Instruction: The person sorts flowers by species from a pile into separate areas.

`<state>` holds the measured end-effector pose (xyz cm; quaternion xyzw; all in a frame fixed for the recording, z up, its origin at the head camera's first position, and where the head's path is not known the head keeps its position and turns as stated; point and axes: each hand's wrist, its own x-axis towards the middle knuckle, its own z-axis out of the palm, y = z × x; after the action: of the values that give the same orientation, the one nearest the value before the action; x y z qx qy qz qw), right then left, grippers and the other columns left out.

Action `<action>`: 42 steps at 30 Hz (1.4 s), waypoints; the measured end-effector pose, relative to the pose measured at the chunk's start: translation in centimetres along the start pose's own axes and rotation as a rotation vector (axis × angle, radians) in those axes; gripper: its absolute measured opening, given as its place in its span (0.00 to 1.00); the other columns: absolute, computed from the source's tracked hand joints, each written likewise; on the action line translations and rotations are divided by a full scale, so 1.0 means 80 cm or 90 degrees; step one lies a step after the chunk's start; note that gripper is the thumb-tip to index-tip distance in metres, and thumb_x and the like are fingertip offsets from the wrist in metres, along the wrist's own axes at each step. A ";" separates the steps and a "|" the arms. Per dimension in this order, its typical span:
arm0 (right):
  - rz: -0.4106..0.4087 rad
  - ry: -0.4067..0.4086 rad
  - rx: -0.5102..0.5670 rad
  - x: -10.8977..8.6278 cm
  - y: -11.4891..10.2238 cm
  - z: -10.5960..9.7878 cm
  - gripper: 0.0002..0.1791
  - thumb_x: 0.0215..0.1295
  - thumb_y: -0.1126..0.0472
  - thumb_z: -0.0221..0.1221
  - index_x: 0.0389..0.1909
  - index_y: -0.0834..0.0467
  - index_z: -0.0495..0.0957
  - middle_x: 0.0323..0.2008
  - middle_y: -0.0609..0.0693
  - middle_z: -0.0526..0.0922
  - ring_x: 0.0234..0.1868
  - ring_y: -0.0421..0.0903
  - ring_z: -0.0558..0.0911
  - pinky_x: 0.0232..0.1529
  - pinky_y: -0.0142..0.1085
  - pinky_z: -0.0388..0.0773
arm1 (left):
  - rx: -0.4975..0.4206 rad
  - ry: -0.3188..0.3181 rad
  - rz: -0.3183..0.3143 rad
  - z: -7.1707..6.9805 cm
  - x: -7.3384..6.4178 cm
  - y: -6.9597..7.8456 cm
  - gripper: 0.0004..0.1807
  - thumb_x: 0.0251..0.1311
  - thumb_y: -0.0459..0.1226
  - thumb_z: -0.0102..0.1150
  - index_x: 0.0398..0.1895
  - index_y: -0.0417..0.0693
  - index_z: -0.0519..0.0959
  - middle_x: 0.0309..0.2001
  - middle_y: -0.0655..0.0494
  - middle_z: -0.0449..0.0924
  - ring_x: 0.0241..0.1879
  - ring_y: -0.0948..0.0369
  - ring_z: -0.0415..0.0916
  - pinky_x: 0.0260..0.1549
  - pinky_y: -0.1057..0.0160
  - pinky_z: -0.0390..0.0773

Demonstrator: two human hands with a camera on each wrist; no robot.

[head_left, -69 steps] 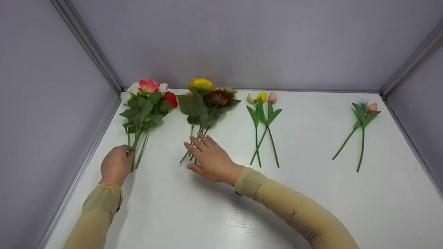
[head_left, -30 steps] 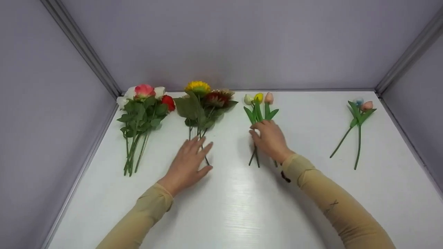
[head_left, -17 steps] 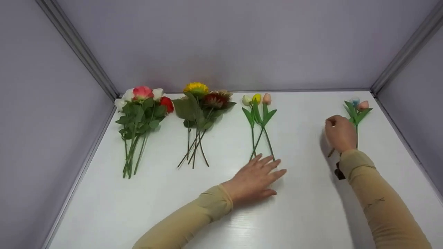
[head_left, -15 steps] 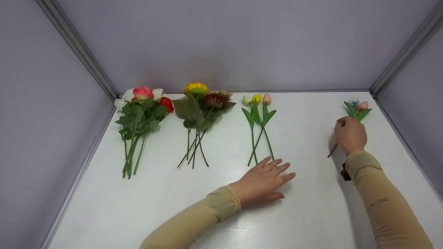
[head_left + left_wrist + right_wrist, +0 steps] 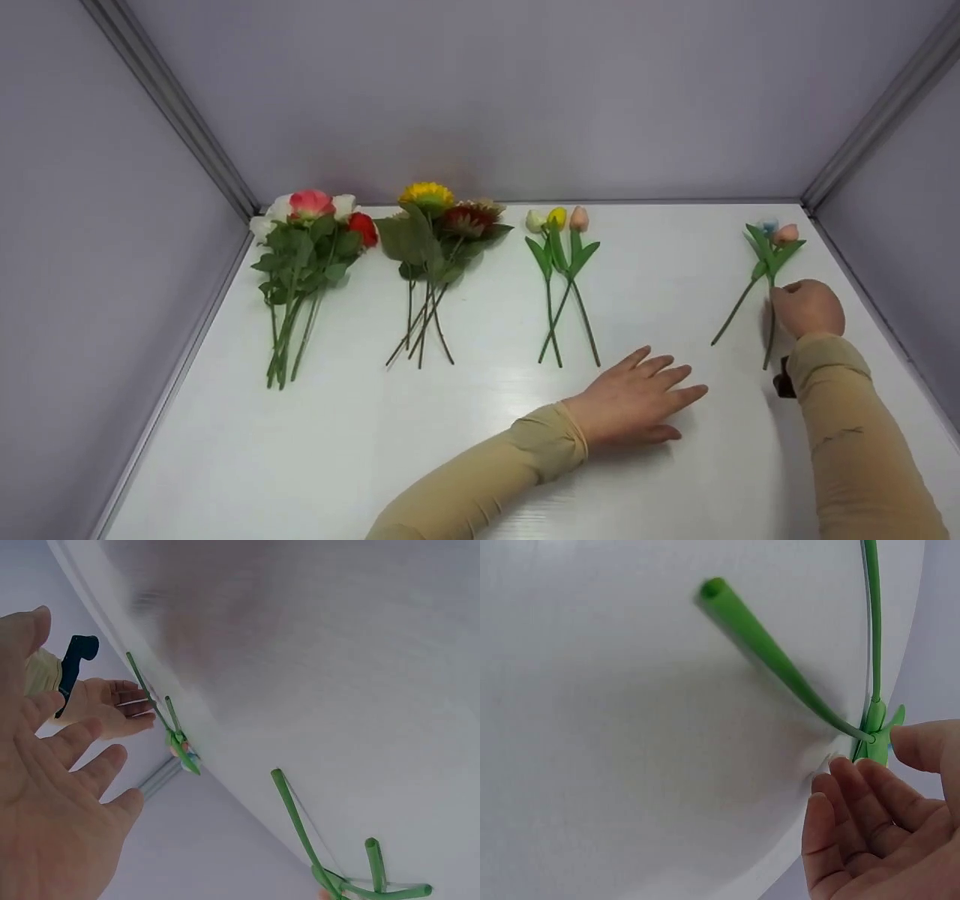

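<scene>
My right hand (image 5: 810, 309) is at the right pair of tulips, one blue and one peach tulip (image 5: 786, 234). Its fingertips are right beside the peach tulip's stem (image 5: 780, 671), just below the leaves. In the right wrist view the thumb and loosely bent fingers are apart, with the green leaves (image 5: 876, 746) showing beyond them. My left hand (image 5: 634, 401) holds nothing; its fingers are spread, palm toward the table. It lies to the right of and nearer than the stem ends of the middle tulips (image 5: 559, 259), which are white, yellow and peach.
On the left of the white table (image 5: 300, 465) lies a bunch of roses (image 5: 307, 247) in white, pink and red. Beside it are a yellow sunflower (image 5: 426, 196) and dark red flowers (image 5: 469, 221) with crossing stems. Grey walls (image 5: 525, 97) enclose the back and sides.
My left hand has left the rose stems and swept right, past the sunflowers and the middle tulips. My right hand has moved from the sunflower stems over the middle tulips to the right pair.
</scene>
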<state>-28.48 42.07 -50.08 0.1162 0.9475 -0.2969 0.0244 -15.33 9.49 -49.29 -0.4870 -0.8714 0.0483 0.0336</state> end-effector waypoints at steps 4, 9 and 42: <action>0.002 -0.009 -0.001 -0.003 -0.003 0.001 0.33 0.77 0.49 0.47 0.57 0.79 0.73 0.51 0.77 0.78 0.46 0.68 0.79 0.43 0.56 0.78 | -0.004 -0.010 -0.009 0.002 0.002 0.003 0.39 0.72 0.65 0.46 0.82 0.68 0.55 0.78 0.62 0.59 0.77 0.59 0.51 0.76 0.54 0.49; 0.013 -0.009 -0.001 -0.003 -0.007 0.003 0.32 0.76 0.50 0.50 0.57 0.79 0.74 0.52 0.77 0.78 0.47 0.67 0.79 0.42 0.53 0.79 | 0.000 -0.011 -0.011 0.004 0.000 0.002 0.38 0.72 0.65 0.46 0.81 0.69 0.56 0.77 0.63 0.59 0.77 0.59 0.52 0.76 0.54 0.51; -0.020 -0.135 0.395 -0.041 -0.111 0.078 0.32 0.74 0.46 0.60 0.65 0.68 0.74 0.52 0.58 0.80 0.45 0.43 0.81 0.46 0.31 0.82 | -0.576 0.099 -0.278 0.007 -0.055 -0.060 0.22 0.77 0.47 0.53 0.69 0.51 0.77 0.65 0.61 0.77 0.63 0.64 0.74 0.61 0.68 0.72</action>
<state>-27.48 30.82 -49.88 0.0716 0.8057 -0.5823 0.0817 -17.15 3.25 -49.33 -0.2612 -0.8816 -0.3786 -0.1063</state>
